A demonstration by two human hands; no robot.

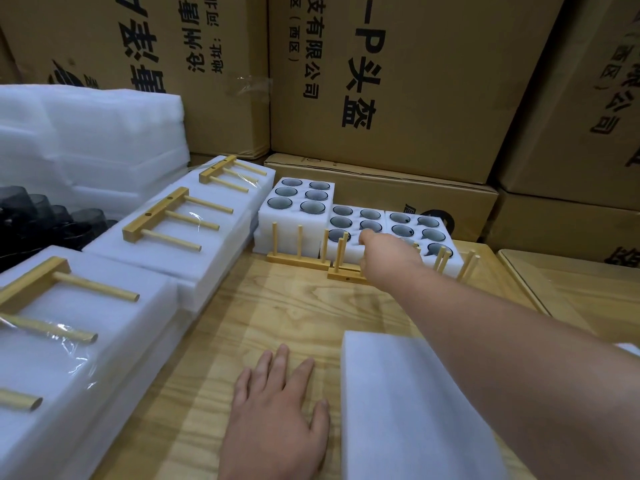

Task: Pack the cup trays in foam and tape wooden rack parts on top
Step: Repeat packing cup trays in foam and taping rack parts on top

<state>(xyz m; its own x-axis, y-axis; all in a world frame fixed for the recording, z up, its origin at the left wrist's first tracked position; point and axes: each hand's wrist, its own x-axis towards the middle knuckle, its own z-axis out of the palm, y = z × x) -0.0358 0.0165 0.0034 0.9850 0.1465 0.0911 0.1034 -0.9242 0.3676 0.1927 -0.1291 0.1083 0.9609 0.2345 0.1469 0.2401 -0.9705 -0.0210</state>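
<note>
three white foam cup trays [358, 225] at frame centre hold dark cups, right hand [388, 252] reaching there, grip unclear, left hand [277, 407] flat, boxes [398, 81] reading "有限公司".

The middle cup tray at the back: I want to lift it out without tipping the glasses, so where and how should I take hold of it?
Probably grip the middle cup tray by its two short foam side walls, low down, coming from above and the front. The cups sit open-mouthed in its top, so the top offers no hold, and upright wooden rack parts stand against its front face. The right hand is reaching there.
</note>
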